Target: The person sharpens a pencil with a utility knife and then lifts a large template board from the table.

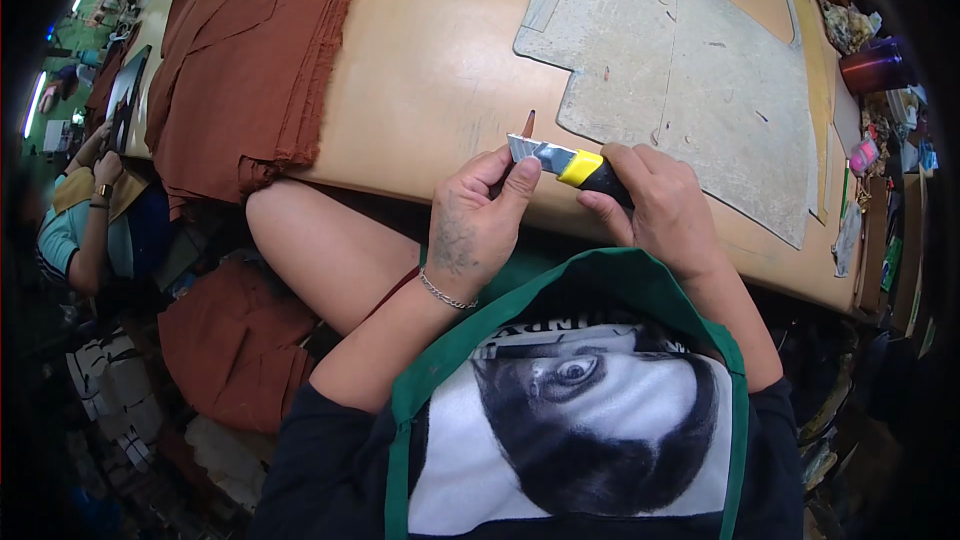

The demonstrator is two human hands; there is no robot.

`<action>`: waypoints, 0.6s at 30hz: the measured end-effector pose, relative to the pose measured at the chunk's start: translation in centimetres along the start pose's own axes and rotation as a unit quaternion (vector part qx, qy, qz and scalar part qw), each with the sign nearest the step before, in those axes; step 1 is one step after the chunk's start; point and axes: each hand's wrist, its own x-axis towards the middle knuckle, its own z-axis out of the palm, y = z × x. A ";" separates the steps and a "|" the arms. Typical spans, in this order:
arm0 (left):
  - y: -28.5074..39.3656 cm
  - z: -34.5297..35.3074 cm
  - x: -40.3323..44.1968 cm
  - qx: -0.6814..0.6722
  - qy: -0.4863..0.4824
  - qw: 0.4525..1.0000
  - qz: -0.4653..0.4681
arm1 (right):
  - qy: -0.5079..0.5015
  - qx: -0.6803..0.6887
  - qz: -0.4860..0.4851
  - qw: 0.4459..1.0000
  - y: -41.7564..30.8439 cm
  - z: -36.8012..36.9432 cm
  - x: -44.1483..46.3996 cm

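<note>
My right hand (655,202) is closed around the black and yellow handle of a utility knife (578,169). Its metal blade end points left and lies against the thumb and fingers of my left hand (478,212). Between those pinched fingers is a thin brown stick with a dark point, which looks like a pencil (528,126). Only its upper end shows behind the blade; the rest is hidden by my hand. Both hands are just over the near edge of the tan table (420,70).
Stacked reddish-brown fabric pieces (245,70) lie on the table at left. A large grey pattern sheet (690,60) covers its right part. A dark tumbler (872,68) and clutter stand at the far right. Another person (105,215) sits at far left. More brown fabric (235,340) is below.
</note>
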 end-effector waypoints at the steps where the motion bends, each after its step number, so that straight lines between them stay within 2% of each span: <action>1: 0.0 0.1 0.1 -0.003 0.008 1.000 0.003 | 0.005 -0.015 0.000 1.000 0.0 -0.1 0.1; 5: -0.1 0.6 0.4 -0.025 0.029 0.999 0.014 | 0.032 -0.060 -0.014 0.998 0.2 0.1 0.5; 7: 0.1 0.6 0.4 -0.055 0.031 0.998 -0.016 | 0.095 -0.018 0.034 0.995 1.1 0.5 0.9; 8: -0.3 0.5 0.0 -0.023 0.030 0.999 -0.024 | 0.125 0.002 0.058 0.990 1.9 0.6 1.2; 9: -1.0 0.4 -0.6 0.008 0.030 0.999 -0.031 | 0.141 -0.052 0.134 0.980 3.5 -0.8 1.9; 10: -1.4 0.2 -1.0 0.041 0.029 0.998 -0.039 | 0.155 -0.085 0.169 0.970 4.8 -2.2 2.2; 11: -1.2 -0.1 -0.7 0.016 0.033 0.998 -0.050 | 0.181 -0.095 0.146 0.968 5.3 -3.1 2.2; 13: -0.7 -0.6 -0.2 -0.033 0.043 0.996 -0.077 | 0.151 -0.086 0.132 0.976 4.8 -3.9 2.2; 16: -0.5 -0.5 0.0 -0.070 0.034 0.996 -0.033 | 0.079 -0.036 0.138 0.987 3.9 -2.6 1.5; 18: 0.3 -0.5 0.0 -0.074 0.008 0.996 -0.051 | 0.029 0.018 0.117 0.993 2.4 -1.6 0.7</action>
